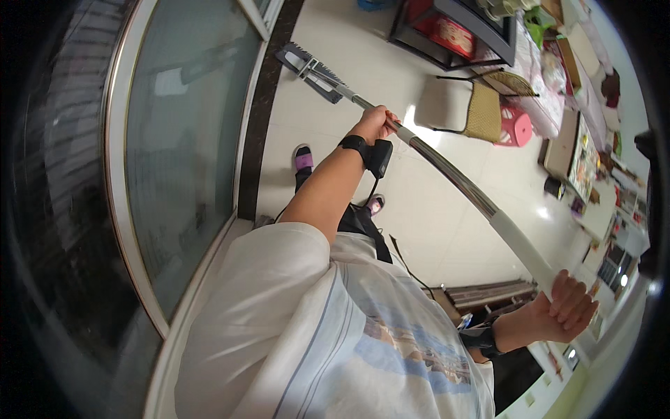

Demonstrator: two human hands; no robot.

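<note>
A long-handled flat mop [453, 171] runs slantwise across the view, its pole part shiny metal and part white. Its grey head [310, 72], with a fringed edge, lies on the floor by the dark strip under the glass door. Low on the pole, my left hand [379, 124] is wrapped round the metal section. At the other end my right hand [572, 305] is closed round the white grip, fingers curled toward me. Black bands circle both wrists; a small black box [378, 159] is strapped to the left one.
A framed glass sliding door [195, 133] stands at my left. Beyond the mop are a yellow-backed chair [481, 112], a pink stool [515, 127] and a dark rack [453, 35]. My slippered feet [303, 157] are on the pale tiled floor [447, 223]. A cluttered table [585, 157] is farther right.
</note>
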